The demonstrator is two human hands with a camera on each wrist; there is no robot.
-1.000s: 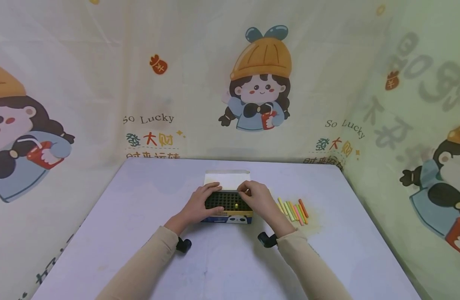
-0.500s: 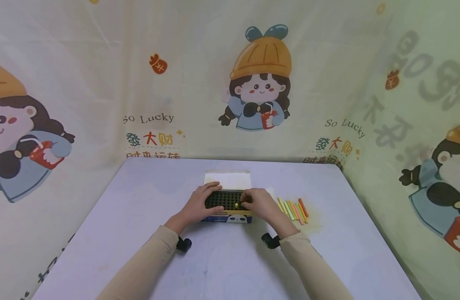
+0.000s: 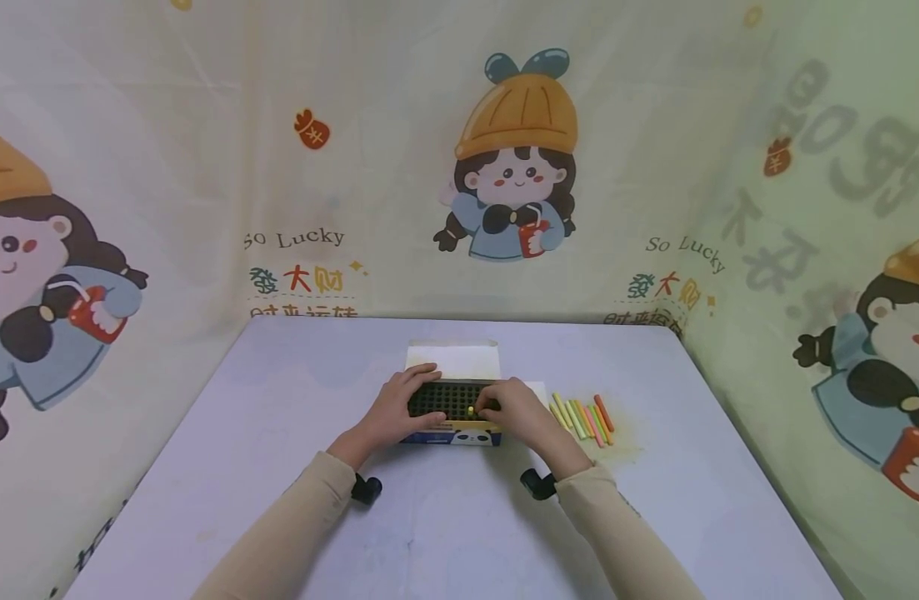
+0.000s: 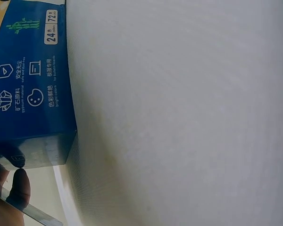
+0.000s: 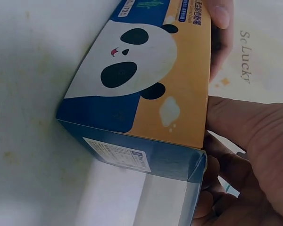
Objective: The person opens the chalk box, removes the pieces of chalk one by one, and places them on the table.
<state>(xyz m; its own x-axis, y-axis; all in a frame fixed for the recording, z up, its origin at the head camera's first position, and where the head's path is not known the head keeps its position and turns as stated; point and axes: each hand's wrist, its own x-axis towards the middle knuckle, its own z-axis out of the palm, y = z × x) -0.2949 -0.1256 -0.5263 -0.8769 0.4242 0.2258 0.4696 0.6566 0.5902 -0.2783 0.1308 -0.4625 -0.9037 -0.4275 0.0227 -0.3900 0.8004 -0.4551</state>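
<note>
A blue and orange chalk box (image 3: 437, 436) with a panda print stands lid up at the table's middle, its black holder (image 3: 450, 400) full of round holes. One yellow chalk stick (image 3: 471, 411) pokes up from the holder. My left hand (image 3: 394, 410) grips the box's left end, thumb along the front rim and fingers toward the back. Over the right part of the holder, my right hand (image 3: 517, 408) has its fingers bent, with thumb and index tips close beside the yellow stick. Whether a chalk is between those fingertips is hidden, also in the right wrist view.
Several coloured chalk sticks (image 3: 582, 419) lie side by side on the white table (image 3: 279, 467), right of the box, amid yellowish dust. The raised white lid flap (image 3: 453, 360) stands behind the holder. A printed cloth (image 3: 399, 167) hangs beyond the table.
From the holder's back right corner, my right hand has come down toward the front, near the yellow stick. My left hand and the box have stayed in place.
</note>
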